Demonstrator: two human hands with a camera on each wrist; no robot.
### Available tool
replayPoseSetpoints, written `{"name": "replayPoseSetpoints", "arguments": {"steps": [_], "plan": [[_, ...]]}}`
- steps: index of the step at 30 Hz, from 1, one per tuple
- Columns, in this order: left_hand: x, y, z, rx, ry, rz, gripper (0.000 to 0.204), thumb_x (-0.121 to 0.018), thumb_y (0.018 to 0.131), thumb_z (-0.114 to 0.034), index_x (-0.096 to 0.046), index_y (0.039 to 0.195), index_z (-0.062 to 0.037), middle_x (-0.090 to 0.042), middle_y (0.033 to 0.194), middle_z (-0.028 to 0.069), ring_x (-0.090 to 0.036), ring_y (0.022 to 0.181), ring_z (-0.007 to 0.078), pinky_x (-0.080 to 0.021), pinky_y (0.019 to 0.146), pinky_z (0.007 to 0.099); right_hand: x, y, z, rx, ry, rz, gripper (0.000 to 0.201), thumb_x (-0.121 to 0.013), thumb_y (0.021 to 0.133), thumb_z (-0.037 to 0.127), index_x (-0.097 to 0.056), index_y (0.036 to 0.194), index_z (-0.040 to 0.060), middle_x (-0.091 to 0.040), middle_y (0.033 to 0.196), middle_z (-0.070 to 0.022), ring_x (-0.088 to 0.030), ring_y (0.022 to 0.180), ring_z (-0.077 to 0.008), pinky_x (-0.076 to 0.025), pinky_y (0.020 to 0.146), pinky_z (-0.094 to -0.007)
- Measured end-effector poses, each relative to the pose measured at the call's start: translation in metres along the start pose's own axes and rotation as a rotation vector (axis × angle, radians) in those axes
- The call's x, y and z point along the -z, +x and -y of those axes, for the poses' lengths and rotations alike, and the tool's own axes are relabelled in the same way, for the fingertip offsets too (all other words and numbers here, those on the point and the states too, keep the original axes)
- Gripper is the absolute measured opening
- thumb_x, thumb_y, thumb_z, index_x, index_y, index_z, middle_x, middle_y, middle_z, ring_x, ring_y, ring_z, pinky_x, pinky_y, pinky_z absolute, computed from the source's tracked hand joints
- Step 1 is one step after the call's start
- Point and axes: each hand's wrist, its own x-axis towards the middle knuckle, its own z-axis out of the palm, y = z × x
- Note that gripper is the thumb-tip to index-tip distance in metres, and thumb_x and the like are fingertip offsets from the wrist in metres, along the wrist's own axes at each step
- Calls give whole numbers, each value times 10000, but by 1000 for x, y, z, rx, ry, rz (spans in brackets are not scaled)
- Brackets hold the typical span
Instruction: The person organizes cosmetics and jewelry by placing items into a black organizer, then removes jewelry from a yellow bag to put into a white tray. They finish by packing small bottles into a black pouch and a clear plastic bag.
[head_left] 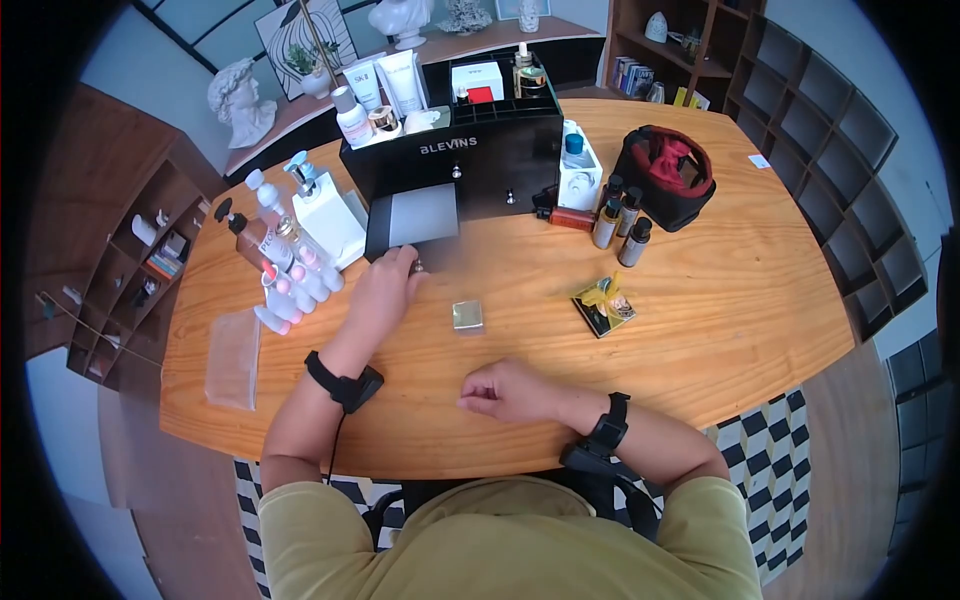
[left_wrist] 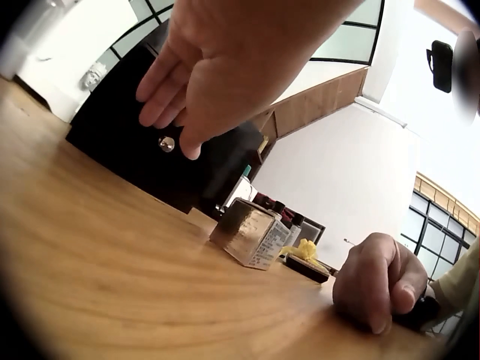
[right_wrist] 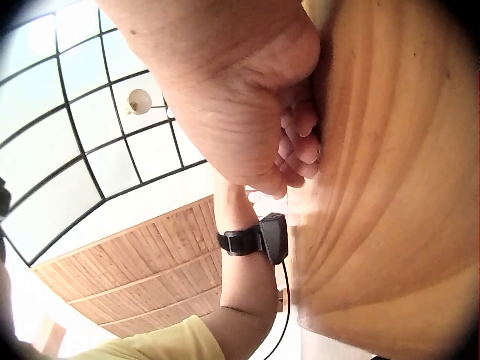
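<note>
My left hand [head_left: 395,285] is at the front of a pulled-out drawer [head_left: 378,225] of a black cosmetics organizer [head_left: 490,165]. In the left wrist view its fingers reach along the black drawer front, thumb and fingertips close to the metal knob [left_wrist: 166,144], which shows beside them. A grey panel [head_left: 425,212] shows inside the drawer. Loosely curled and holding nothing, my right hand [head_left: 510,390] rests near the table's front edge. Between the two hands, a bit farther back, sits a small shiny gold box [head_left: 467,316] with printed text on its side.
Pump bottles and pink-capped bottles [head_left: 290,285] crowd the left, behind a translucent tray [head_left: 232,358]. To the right are a black box with a yellow ribbon [head_left: 605,305], several dark-capped bottles [head_left: 633,243] and a black bag with red lining [head_left: 668,180]. Tubes [head_left: 402,85] top the organizer.
</note>
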Motion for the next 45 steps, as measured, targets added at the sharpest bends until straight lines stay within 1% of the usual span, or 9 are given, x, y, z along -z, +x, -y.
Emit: {"name": "replayPoseSetpoints", "arguments": {"steps": [15, 21, 24, 27, 30, 33, 36, 40, 45], "plan": [[-48, 55, 47, -15, -72, -79, 464, -663, 776, -35, -471, 1195, 16, -512, 1137, 216, -512, 1084, 398, -432, 937, 424, 2, -1, 5, -6, 26, 22, 188, -647, 866, 226, -642, 787, 56, -628, 678, -101, -593, 577, -247, -463, 552, -336], [-36, 42, 33, 105, -85, 89, 520, -607, 841, -116, -434, 1315, 9, -477, 1302, 217, -478, 1188, 382, -412, 985, 417, 2, -1, 4, 18, 23, 21, 193, -644, 869, 217, -631, 781, 46, -609, 666, -113, -559, 551, -237, -445, 540, -336], [-5, 37, 9, 180, -198, 370, 502, -620, 844, -170, -474, 1304, -30, -500, 1293, 205, -480, 1190, 373, -406, 995, 402, 1, -1, 2, 21, 81, 1, 186, -646, 867, 209, -630, 781, 45, -595, 646, -116, -544, 535, -224, -437, 535, -332], [-15, 14, 9, -128, -497, 414, 545, -703, 826, -197, -482, 1305, -62, -546, 1229, 154, -542, 1122, 305, -467, 906, 384, -4, -2, -1, 22, 80, -11, 177, -648, 865, 199, -630, 783, 43, -592, 632, -108, -535, 526, -210, -438, 535, -323], [-1, -5, -21, -149, -605, 505, 516, -764, 776, -251, -559, 1203, -46, -588, 1161, 125, -573, 1051, 275, -470, 875, 372, 0, -1, 3, -14, 43, 22, 169, -649, 865, 195, -635, 793, 43, -604, 632, -98, -549, 532, -206, -445, 538, -321], [-31, -5, -8, -327, -440, 372, 534, -802, 739, -275, -569, 1164, -52, -608, 1081, 97, -590, 955, 233, -482, 821, 336, 0, -1, 3, 25, 39, 13, 164, -648, 868, 203, -644, 816, 48, -616, 636, -90, -573, 545, -209, -453, 542, -323], [-41, 14, -7, -121, -602, 561, 565, -805, 741, -251, -536, 1200, -61, -601, 1035, 47, -578, 854, 157, -477, 747, 275, 2, -1, 2, 27, 18, 17, 152, -654, 881, 200, -651, 846, 51, -612, 641, -51, -545, 545, -142, -447, 536, -285], [-83, 30, 7, 14, -832, 385, 523, -795, 762, -239, -544, 1184, -55, -607, 927, -4, -544, 767, 84, -457, 686, 237, 3, -1, 4, 3, 8, 45, 166, -648, 879, 216, -651, 855, 52, -631, 653, -69, -580, 550, -187, -451, 538, -314], [-84, 23, -1, 187, -896, 196, 536, -821, 728, -305, -577, 1130, -49, -618, 828, 9, -531, 693, 75, -456, 640, 240, 3, 0, 2, -33, 71, 68, 179, -640, 904, 219, -642, 844, 50, -601, 633, -15, -504, 548, -87, -419, 528, -261]]}}
